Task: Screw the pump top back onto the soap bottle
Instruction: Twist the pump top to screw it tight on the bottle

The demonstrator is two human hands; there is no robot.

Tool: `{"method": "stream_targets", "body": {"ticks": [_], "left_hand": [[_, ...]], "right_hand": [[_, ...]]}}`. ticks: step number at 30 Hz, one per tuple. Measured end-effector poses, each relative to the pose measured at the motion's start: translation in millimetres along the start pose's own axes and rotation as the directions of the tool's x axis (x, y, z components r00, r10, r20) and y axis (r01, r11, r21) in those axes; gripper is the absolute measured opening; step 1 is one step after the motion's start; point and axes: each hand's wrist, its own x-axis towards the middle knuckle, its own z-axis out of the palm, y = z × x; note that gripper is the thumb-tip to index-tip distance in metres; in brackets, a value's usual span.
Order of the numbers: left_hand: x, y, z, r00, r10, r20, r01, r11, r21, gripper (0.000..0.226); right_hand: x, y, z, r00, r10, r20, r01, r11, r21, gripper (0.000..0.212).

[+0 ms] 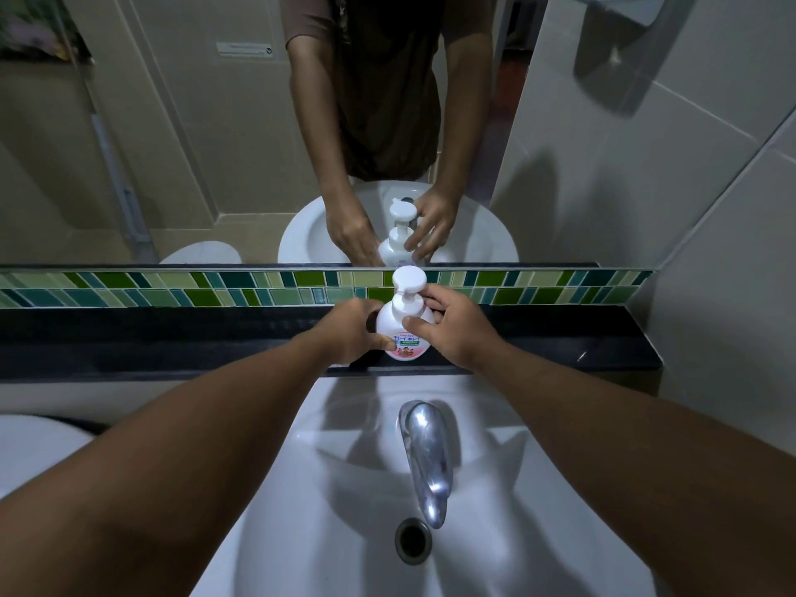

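A white soap bottle (398,327) with a pink label stands upright on the black ledge (172,338) behind the sink. Its white pump top (408,281) sits on the bottle's neck, the round head pointing up. My left hand (351,331) wraps the bottle's left side, thumb on the label. My right hand (452,325) rests on the right side, thumb across the bottle's shoulder and fingers curled behind near the pump collar. The collar's thread is hidden.
A white sink (387,532) lies below the ledge, with a chrome tap (426,454) and a drain (413,540). A green tile strip (172,288) and a mirror (194,144) rise behind the ledge. A tiled wall (689,209) closes the right side.
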Motion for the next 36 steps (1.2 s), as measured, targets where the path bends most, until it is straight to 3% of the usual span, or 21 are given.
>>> {"method": "stream_targets", "body": {"ticks": [4,6,10,15,20,26,31,36], "left_hand": [[-2,0,1,1.0,0.003,-0.012,-0.003,1.0,-0.028,0.055],[-4,0,2,1.0,0.007,-0.012,-0.007,0.999,-0.041,0.053],[-4,3,0,1.0,0.018,0.016,-0.017,0.999,-0.04,0.053],[-3,4,-2,1.0,-0.001,0.022,0.001,1.0,0.007,0.058],[-3,3,-2,1.0,-0.007,0.026,0.006,1.0,0.002,0.06],[-4,4,-2,0.999,0.02,0.025,-0.02,1.0,-0.002,0.055],[-3,3,-3,0.999,0.014,0.031,-0.014,1.0,-0.003,0.059],[-3,5,-3,0.999,0.0,0.037,0.0,1.0,-0.001,0.062]], "right_hand": [[1,-5,5,0.993,0.049,-0.106,-0.048,0.999,0.019,0.051],[1,-8,9,0.987,0.046,-0.154,-0.044,0.999,0.02,0.065],[1,-10,6,0.998,0.009,-0.055,-0.001,0.991,0.137,0.093],[2,-6,-5,0.997,-0.03,0.077,0.018,0.989,0.149,0.074],[5,1,-5,0.999,0.015,0.045,-0.016,0.999,0.036,0.046],[1,-9,9,0.988,0.034,-0.152,-0.03,0.999,0.026,0.073],[2,-2,3,0.999,-0.01,-0.034,0.014,0.991,0.136,0.097],[2,0,-5,0.998,-0.035,0.057,0.025,0.987,0.161,0.087]]}}
